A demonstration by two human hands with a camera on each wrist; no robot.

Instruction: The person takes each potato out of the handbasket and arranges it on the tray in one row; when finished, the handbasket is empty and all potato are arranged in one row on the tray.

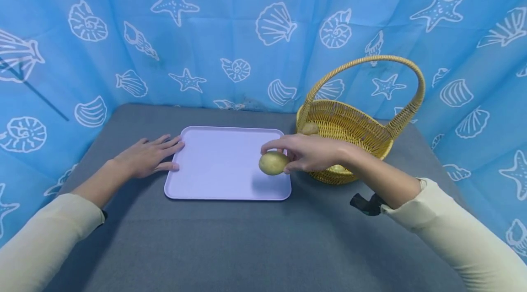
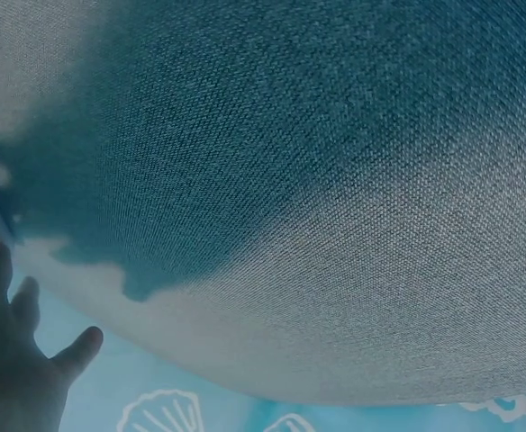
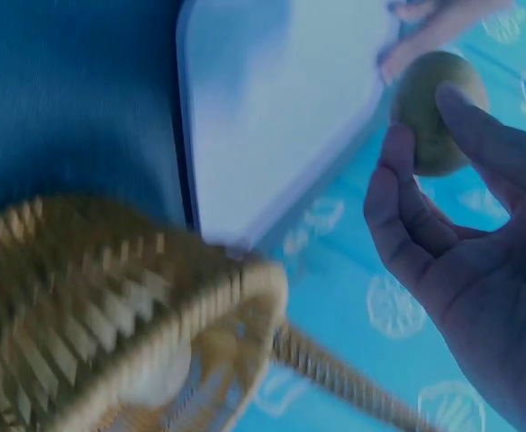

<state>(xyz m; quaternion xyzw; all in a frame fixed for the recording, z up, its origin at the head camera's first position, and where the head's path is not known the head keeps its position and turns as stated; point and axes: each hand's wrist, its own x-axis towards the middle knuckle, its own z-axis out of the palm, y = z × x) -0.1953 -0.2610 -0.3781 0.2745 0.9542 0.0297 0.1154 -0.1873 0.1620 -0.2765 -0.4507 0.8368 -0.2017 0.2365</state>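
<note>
My right hand (image 1: 310, 151) pinches a potato (image 1: 273, 163) between thumb and fingers, holding it above the right end of a pale lilac tray (image 1: 222, 164). The right wrist view shows the same potato (image 3: 439, 112) in the fingertips, apart from the tray (image 3: 272, 117). At the tray's left rim, my left hand (image 1: 149, 157) lies with its fingers spread and fingertips at the edge. Only part of the left hand (image 2: 20, 360) shows in the left wrist view. A yellow wicker basket (image 1: 350, 120) stands right of the tray, with a potato (image 1: 310, 128) inside near its left wall.
The basket's tall arched handle (image 1: 370, 59) rises over its opening. Another pale item (image 1: 338, 168) shows low in the basket, partly hidden by the right forearm. A grey cloth (image 1: 230, 241) covers the table. Behind it hangs a blue curtain (image 1: 230, 45) with shells and starfish.
</note>
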